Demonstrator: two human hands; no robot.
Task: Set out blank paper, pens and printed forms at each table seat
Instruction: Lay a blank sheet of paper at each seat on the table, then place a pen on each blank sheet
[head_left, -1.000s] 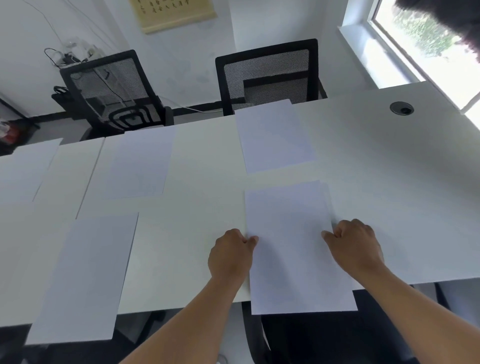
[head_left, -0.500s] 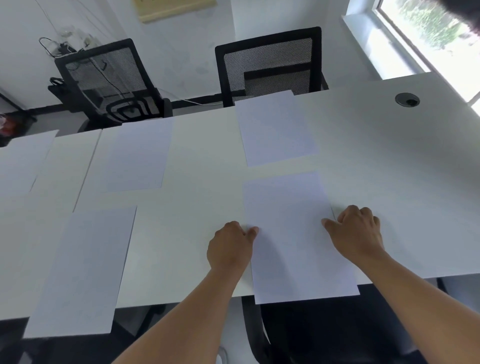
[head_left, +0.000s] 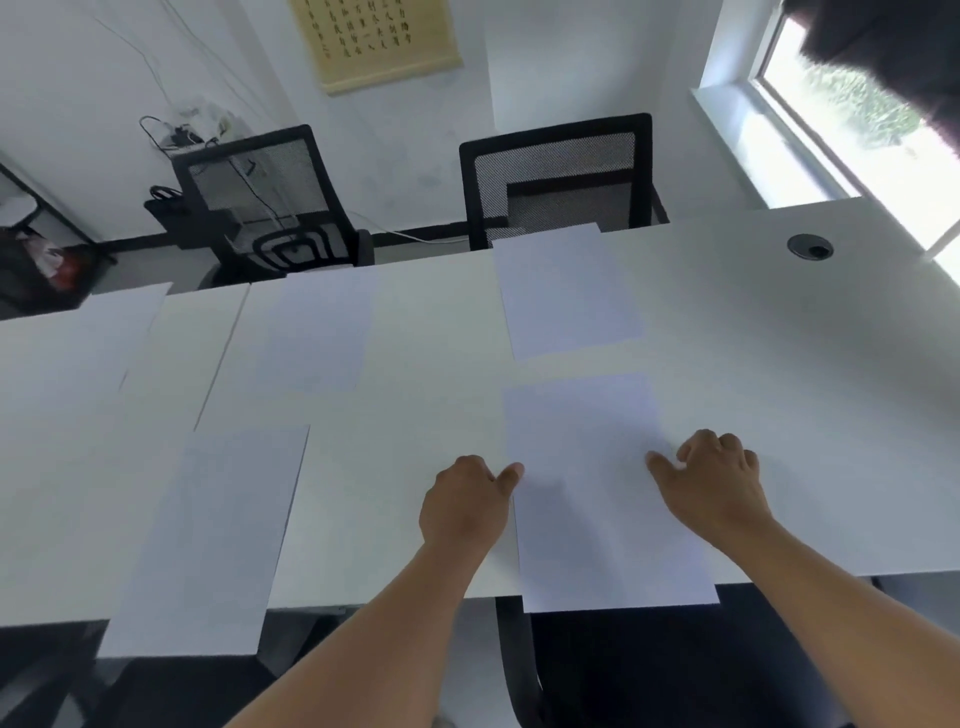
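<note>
Since every seat is meant to receive its own set, blank sheets are seen spread along the white tabletop, and at the far left edge one sheet lies partly cut off by the view. Next to the right, a sheet overhangs the near edge, and another is laid toward the far edge before a black mesh chair. Further right, the left hand is set at the left border of the sheet being placed; its fingers are curled under and its thumb is pressed onto the paper's margin, though whether the edge is actually pinched cannot be told. That sheet juts slightly past the near edge, so it is judged to be undergoing squaring to the seat. Beyond it, a further sheet is laid at the far edge in front of a second mesh chair. At the sheet's right border the right hand is held likewise, thumb on the paper and fingers bent onto the tabletop. Near the far right corner a cable grommet is set into the surface. No pens or printed forms are visible, so those steps are judged outstanding.
</note>
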